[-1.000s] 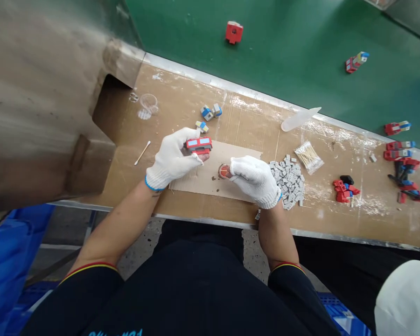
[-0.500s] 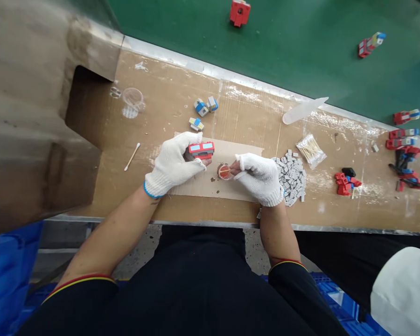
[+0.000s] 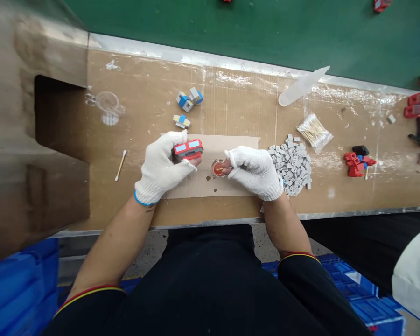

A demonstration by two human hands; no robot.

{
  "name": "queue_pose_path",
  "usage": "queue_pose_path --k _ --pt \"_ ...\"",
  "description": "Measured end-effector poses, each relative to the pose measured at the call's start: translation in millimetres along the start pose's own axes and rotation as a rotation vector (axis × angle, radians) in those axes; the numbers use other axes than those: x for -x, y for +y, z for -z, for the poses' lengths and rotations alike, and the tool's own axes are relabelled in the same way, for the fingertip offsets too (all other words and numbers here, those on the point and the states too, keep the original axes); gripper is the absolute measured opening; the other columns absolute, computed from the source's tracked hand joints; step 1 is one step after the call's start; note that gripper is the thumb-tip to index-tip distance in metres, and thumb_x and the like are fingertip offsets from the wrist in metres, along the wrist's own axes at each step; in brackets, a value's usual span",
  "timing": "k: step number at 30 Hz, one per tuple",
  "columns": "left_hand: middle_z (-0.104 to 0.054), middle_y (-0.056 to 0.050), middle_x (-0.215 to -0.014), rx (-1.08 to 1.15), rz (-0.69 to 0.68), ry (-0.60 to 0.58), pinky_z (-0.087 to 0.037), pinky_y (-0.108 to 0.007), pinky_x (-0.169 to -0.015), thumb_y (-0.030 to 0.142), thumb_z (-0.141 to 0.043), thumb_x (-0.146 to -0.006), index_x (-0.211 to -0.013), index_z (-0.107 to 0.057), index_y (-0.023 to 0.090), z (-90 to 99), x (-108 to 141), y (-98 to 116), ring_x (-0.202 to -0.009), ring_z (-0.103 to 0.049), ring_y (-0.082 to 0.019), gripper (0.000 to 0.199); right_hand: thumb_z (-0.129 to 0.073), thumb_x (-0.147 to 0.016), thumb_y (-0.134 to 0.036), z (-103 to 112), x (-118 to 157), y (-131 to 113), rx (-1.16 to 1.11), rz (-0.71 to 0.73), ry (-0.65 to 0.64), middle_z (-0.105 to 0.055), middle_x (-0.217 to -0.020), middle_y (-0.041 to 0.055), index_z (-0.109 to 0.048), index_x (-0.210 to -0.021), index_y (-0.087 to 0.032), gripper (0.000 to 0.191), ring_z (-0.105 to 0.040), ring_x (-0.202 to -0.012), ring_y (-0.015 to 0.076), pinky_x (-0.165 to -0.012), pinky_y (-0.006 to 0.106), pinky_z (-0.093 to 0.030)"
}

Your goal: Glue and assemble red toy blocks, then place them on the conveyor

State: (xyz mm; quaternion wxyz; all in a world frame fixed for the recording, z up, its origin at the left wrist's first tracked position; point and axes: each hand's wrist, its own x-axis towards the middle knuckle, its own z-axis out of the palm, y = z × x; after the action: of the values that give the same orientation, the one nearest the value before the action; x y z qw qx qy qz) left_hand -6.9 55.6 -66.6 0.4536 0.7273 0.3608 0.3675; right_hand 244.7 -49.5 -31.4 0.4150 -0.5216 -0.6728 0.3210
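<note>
My left hand [image 3: 163,170], in a white knit glove with bare fingertips, is closed around a red and grey toy part [image 3: 189,148] with two light-blue windows. To its right, my gloved right hand [image 3: 254,171] pinches a thin cotton swab [image 3: 221,170], mostly hidden by the fingers. The swab's end is in a small round dish [image 3: 218,163] of orange-red liquid. This dish stands on a cardboard sheet [image 3: 231,186] with dark spots near it. Right beside my right hand lies a heap of small grey plastic pieces [image 3: 294,163].
Several white-blue toy parts [image 3: 185,101] lie beyond my left hand. A loose cotton swab [image 3: 121,165] is at left, a bag of swabs [image 3: 314,132] and red parts [image 3: 355,164] at right. A translucent blade-shaped piece [image 3: 303,87] lies near the green belt [image 3: 210,32]. Metal housing [image 3: 63,186] bounds the left.
The camera view has shifted, and the red parts on the green belt sit elsewhere in view. Both hands keep their holds, with the swab still in the dish.
</note>
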Motion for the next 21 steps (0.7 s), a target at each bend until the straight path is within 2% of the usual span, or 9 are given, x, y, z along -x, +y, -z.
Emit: queue_pose_path --k 3,7,12,16,18,21 --pt "-0.084 -0.004 -0.099 -0.013 -0.015 -0.003 -0.067 -0.046 -0.074 0.047 -0.094 -0.089 -0.103 -0.082 0.029 2.4 -0.3 -1.5 -0.082 -0.076 -0.024 0.026 -0.078 -0.107 -0.025 0.2 1.7 3.4 -0.096 0.057 -0.023 -0.088 -0.093 0.0015 -0.075 -0.087 -0.025 0.020 -0.082 -0.086 0.0171 -0.087 0.034 -0.070" --pt "-0.083 -0.001 -0.097 -0.032 -0.058 0.012 -0.067 -0.043 -0.072 0.046 -0.091 -0.091 -0.103 -0.080 0.028 1.3 -0.2 -1.9 -0.081 -0.077 -0.022 0.025 -0.073 -0.111 -0.028 -0.1 3.8 7.8 -0.100 0.043 -0.016 -0.088 -0.096 0.0028 -0.077 -0.094 -0.024 0.017 -0.084 -0.088 0.0168 -0.087 0.034 -0.070" --pt "-0.083 -0.001 -0.095 -0.070 -0.046 0.023 -0.067 -0.044 -0.072 0.042 -0.089 -0.090 -0.099 -0.080 0.033 -0.3 0.0 1.8 -0.081 -0.078 -0.024 0.016 -0.072 -0.106 -0.023 -5.4 3.4 10.9 0.027 -0.013 0.010 -0.081 -0.092 0.0004 -0.068 -0.083 -0.025 0.023 -0.079 -0.087 0.0173 -0.089 0.036 -0.067" --pt "-0.080 0.000 -0.089 -0.067 -0.100 0.060 -0.062 -0.042 -0.068 0.038 -0.091 -0.086 -0.094 -0.077 0.027 0.2 -1.5 1.9 -0.074 -0.072 -0.021 0.020 -0.079 -0.104 -0.028 -7.8 2.5 13.3 0.143 0.029 0.088 -0.073 -0.083 -0.0008 -0.062 -0.077 -0.025 0.031 -0.068 -0.080 0.0161 -0.085 0.035 -0.064" --pt "-0.080 0.000 -0.090 -0.072 -0.090 0.046 -0.063 -0.043 -0.070 0.040 -0.092 -0.087 -0.095 -0.076 0.027 1.5 -2.1 0.8 -0.075 -0.072 -0.021 0.022 -0.080 -0.103 -0.030 -7.1 2.8 13.2 0.162 0.029 0.100 -0.072 -0.082 -0.0010 -0.061 -0.076 -0.025 0.034 -0.066 -0.078 0.0157 -0.084 0.035 -0.063" --pt "-0.081 0.001 -0.094 -0.077 -0.089 0.019 -0.062 -0.045 -0.073 0.043 -0.094 -0.088 -0.098 -0.075 0.029 4.2 -2.0 -1.0 -0.078 -0.073 -0.022 0.025 -0.076 -0.103 -0.024 -4.8 3.4 9.7 0.111 0.022 0.100 -0.073 -0.082 -0.0012 -0.064 -0.077 -0.024 0.029 -0.067 -0.076 0.0148 -0.081 0.034 -0.063"
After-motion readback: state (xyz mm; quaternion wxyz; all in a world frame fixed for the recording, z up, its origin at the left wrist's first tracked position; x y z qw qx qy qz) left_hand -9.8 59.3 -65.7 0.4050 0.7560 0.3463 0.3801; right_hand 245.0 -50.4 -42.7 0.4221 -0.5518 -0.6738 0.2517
